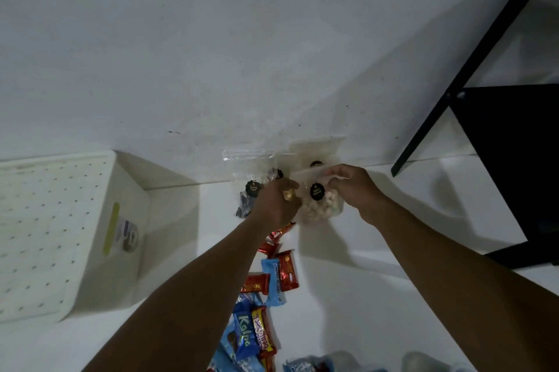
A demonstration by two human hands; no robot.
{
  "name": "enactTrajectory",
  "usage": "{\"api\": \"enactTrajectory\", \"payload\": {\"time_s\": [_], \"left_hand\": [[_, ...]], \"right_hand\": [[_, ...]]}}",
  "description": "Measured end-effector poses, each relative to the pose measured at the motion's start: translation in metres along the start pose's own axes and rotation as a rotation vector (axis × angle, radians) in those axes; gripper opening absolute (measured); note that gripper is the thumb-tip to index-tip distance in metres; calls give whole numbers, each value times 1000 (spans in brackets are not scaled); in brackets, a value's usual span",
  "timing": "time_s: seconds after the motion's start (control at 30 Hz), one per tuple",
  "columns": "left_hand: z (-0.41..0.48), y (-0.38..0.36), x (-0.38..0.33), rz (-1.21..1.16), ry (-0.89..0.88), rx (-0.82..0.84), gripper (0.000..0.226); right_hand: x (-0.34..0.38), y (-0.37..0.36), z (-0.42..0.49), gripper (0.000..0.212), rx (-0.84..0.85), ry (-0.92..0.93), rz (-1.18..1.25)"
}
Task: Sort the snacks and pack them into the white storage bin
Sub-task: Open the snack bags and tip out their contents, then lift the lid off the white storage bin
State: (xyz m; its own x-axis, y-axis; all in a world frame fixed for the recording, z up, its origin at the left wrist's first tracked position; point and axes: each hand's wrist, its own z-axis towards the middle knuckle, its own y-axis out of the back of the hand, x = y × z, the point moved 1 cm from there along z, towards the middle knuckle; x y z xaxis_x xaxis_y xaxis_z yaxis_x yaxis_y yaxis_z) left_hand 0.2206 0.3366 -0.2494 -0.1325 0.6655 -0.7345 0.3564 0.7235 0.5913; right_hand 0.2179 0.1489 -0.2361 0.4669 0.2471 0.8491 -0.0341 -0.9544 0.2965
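Note:
A clear bag of pale round snacks with a black label stands on the white floor by the wall. My right hand pinches its top edge. My left hand is closed on the bag's left side and also holds a small gold-wrapped candy. Behind it lean other clear labelled bags. A line of red and blue wrapped snacks runs from my hands toward me. The white storage bin, covered by a perforated lid, stands at the left.
A black metal table frame and its dark panel stand at the right against the white wall. A small dark item lies left of the bags. More blue packets sit at the bottom edge.

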Motion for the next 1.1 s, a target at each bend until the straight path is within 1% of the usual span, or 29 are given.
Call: {"api": "enactTrajectory", "payload": {"time_s": [0.1, 0.17, 0.2, 0.3, 0.4, 0.5, 0.6, 0.73, 0.83, 1.0, 1.1], "left_hand": [[-19, 11, -6, 30, -14, 31, 33], [-35, 21, -13, 45, -27, 49, 29], [-47, 27, -17, 57, -32, 49, 30], [-78, 44, -24, 36, -37, 66, 40], [-121, 65, -33, 13, -44, 73, 47], [-164, 87, -44, 7, -63, 59, 46], [-204, 105, -45, -8, -52, 24, 44], [-249, 127, -36, -14, 1, -64, 55], [-283, 140, -29, -34, 42, -136, 59], [-336, 155, -14, -33, 87, -222, 59], [-366, 167, 8, -45, 111, -270, 61]], "right_hand": [[8, 4, -21, 22, -56, 12, -28], [17, 6, -39, 22, -66, 17, -36], [24, 7, -51, 22, -63, 24, -38], [46, 9, -88, 26, -29, 51, -38], [69, 7, -130, 20, 24, 103, -60], [90, -1, -172, 17, 77, 154, -124], [106, -14, -211, 16, 132, 227, -179], [119, -37, -252, 20, 204, 304, -271], [124, -54, -275, 21, 263, 350, -326], [126, -83, -301, 20, 342, 379, -337], [127, -108, -313, 20, 390, 401, -346]]}}
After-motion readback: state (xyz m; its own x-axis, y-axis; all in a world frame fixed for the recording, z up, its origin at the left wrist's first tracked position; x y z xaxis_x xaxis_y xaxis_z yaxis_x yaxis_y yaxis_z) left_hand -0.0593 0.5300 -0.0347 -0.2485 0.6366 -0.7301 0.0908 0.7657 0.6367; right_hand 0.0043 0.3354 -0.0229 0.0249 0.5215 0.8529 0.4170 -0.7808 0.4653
